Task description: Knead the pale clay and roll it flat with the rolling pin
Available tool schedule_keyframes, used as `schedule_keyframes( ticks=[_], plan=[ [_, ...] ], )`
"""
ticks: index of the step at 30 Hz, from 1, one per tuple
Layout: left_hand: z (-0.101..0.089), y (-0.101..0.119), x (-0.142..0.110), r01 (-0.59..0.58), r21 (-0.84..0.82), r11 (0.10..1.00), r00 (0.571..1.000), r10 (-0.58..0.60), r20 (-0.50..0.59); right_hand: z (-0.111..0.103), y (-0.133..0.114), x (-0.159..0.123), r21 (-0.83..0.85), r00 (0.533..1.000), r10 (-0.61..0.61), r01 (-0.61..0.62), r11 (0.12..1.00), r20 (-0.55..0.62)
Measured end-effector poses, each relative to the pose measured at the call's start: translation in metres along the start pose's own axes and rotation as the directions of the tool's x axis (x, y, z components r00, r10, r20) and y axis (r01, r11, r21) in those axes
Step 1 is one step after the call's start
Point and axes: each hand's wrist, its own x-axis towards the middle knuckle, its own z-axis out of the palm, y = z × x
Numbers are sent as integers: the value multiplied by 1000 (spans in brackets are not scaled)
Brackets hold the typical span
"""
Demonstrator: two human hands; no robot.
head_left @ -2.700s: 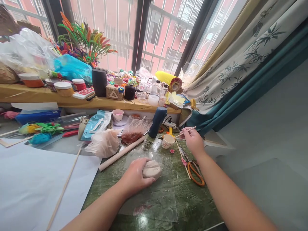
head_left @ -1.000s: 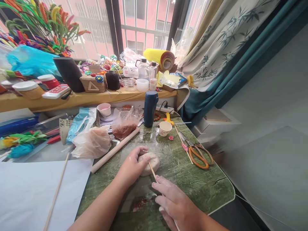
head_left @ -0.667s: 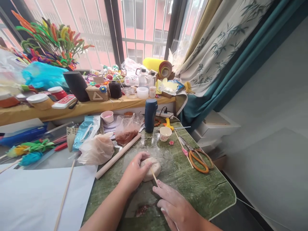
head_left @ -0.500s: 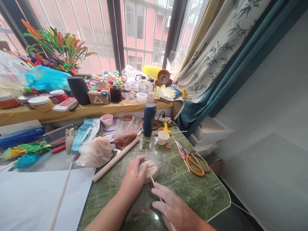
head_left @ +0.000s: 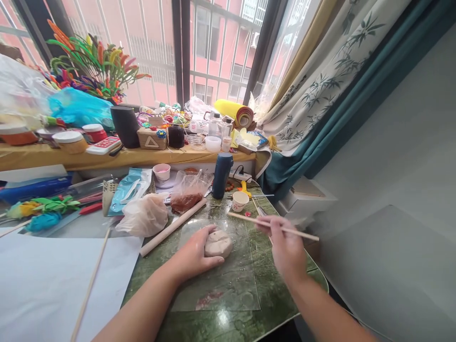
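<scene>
My left hand [head_left: 194, 254] cups the left side of a pale lump of clay [head_left: 218, 242], which rests on a clear plastic sheet [head_left: 228, 285] on the green marble-patterned table [head_left: 278, 294]. My right hand [head_left: 285, 247] is raised to the right of the clay, fingers pinched on a thin wooden stick [head_left: 249, 219]. The stick lies nearly level, its tip pointing left above the table, clear of the clay.
A wooden rolling pin [head_left: 173, 227], plastic bags [head_left: 144, 216], a dark blue bottle [head_left: 221, 175] and a small paper cup [head_left: 239, 201] stand behind the clay. White paper [head_left: 42, 280] with a long dowel [head_left: 89, 287] lies left. A cluttered shelf [head_left: 117, 156] runs along the window.
My right hand lifted the stick away from the clay and moved it right, covering the scissors. My left hand stays on the clay.
</scene>
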Motion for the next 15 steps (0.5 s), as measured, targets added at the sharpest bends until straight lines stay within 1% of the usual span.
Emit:
schedule_keyframes(
  ticks=[2, 3, 5, 7, 9, 12, 15],
  plan=[
    [0, 1, -1, -1, 49, 999, 1000, 2, -20, -2, 6, 40, 70, 991, 58, -50, 996, -120],
    [0, 2, -1, 0, 54, 999, 1000, 1, -28, -3, 9, 60, 91, 985, 84, -71, 993, -148],
    [-2, 4, 1, 12, 41, 999, 1000, -12, -18, -3, 18, 95, 73, 988, 110, -103, 992, -110],
    [-4, 6, 2, 32, 23, 999, 999, -32, 8, 1, 26, 119, 41, 990, 116, -113, 993, -76],
    [-7, 7, 3, 42, 12, 999, 999, -42, 22, 5, 35, 134, -10, 992, 127, -127, 992, -24],
    [-10, 7, 4, 37, -3, 999, 999, -36, 28, 10, 45, 144, -93, 984, 166, -160, 983, 59],
    [-9, 4, 4, 23, -19, 1000, 999, -23, 31, 10, 53, 149, -142, 980, 187, -175, 974, 74]
  ],
)
